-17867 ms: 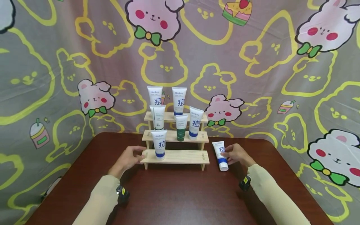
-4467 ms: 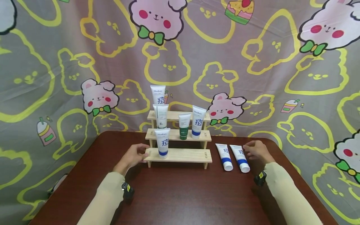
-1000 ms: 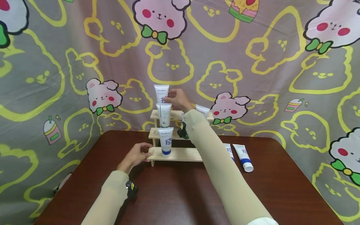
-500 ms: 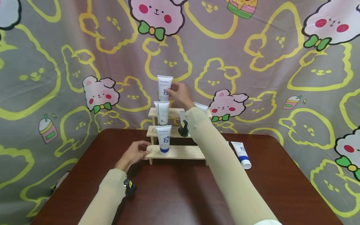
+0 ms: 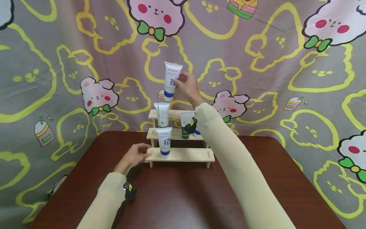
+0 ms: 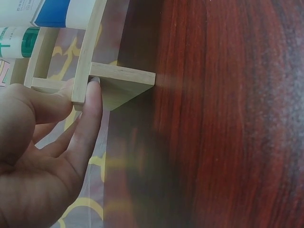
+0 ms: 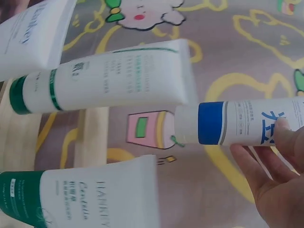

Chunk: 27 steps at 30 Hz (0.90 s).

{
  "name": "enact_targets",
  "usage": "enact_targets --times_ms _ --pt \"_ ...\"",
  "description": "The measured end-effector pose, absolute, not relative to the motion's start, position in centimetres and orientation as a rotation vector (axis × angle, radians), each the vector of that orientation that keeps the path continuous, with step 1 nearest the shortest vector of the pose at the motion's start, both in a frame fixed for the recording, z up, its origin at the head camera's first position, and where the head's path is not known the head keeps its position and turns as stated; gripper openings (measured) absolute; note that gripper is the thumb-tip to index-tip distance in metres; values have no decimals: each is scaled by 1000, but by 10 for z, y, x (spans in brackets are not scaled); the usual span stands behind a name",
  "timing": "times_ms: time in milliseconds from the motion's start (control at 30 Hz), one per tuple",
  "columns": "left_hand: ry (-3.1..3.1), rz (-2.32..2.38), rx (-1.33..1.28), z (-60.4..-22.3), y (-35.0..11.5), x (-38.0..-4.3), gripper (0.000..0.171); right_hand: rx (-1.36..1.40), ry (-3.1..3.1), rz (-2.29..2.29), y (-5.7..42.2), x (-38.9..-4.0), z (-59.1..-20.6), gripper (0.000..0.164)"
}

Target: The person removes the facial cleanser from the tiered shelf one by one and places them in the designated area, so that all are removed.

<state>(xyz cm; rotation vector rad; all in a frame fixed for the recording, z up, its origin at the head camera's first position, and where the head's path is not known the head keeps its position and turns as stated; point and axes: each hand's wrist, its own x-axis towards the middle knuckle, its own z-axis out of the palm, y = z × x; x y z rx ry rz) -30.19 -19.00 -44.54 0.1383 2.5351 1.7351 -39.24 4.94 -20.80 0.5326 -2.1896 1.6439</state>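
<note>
My right hand [image 5: 188, 85] pinches a white tube with a blue band [image 5: 171, 78] between thumb and fingers. It holds the tube upright and slightly tilted, above the top tier of a three-tier wooden stand [image 5: 188, 154]. In the right wrist view the tube's white cap [image 7: 186, 124] points left, free of the wood. My left hand [image 5: 133, 157] grips the left end of the lowest tier; the left wrist view shows the thumb above the board and a finger [image 6: 90, 111] beneath it. Another blue-banded tube [image 5: 164, 142] stands on that tier.
On the middle tier stand a white tube with green print [image 5: 162, 115], a white-and-green tube [image 5: 186, 125] and a blue-banded tube [image 5: 197, 133] mostly behind my right wrist. My right sleeve [image 5: 240, 159] crosses over the right side of the dark wooden table [image 5: 171, 197].
Earlier, the top-right tube was taken off the stand and laid beside another on the table. Since then my right hand has gripped the top-left tube and lifted it. My left hand has stayed.
</note>
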Motion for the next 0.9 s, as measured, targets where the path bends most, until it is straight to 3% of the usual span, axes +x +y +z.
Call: enact_targets --times_ms 467,900 --pt "2544 1725 135 -445 -188 -303 37 524 -2023 1944 69 -369 -178 31" --pt "2557 1720 165 -445 -188 -302 37 544 -2101 1923 97 -351 -172 33"
